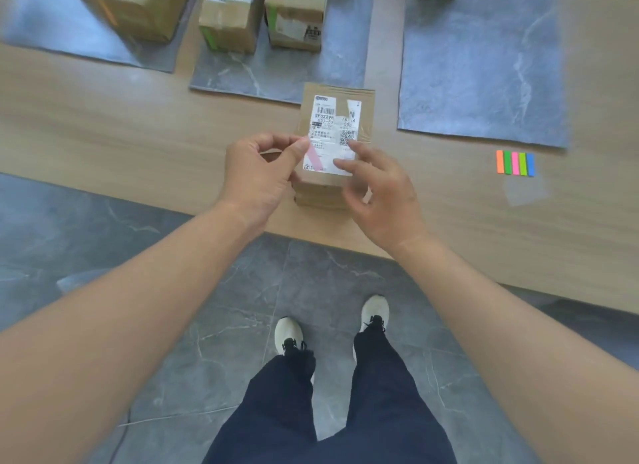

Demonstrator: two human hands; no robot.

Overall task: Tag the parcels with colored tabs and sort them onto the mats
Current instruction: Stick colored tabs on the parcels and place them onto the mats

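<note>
Fingers: thumb and forefinger (299,148) of the left hand (257,176) pinch the upper end of a pink tab (315,157). The right hand (380,194) is loosely spread and holds nothing, its fingertips at the shipping label (325,117); contact is unclear.
Parcel: a small cardboard parcel (337,93) sits on the wooden table (103,124), just before the middle mat (276,76), with the tab slanting across its label.
Risk, tab: held by one end only, it may set crooked, crease, or cling to the fingers on release.
Risk, label: it may cover printed text.
Risk, sorting: the left mat (52,31) and right mat (484,66) look alike, so the parcel may be misplaced.
Supply: the pad of colored tabs (515,162) lies well apart, to the right.
</note>
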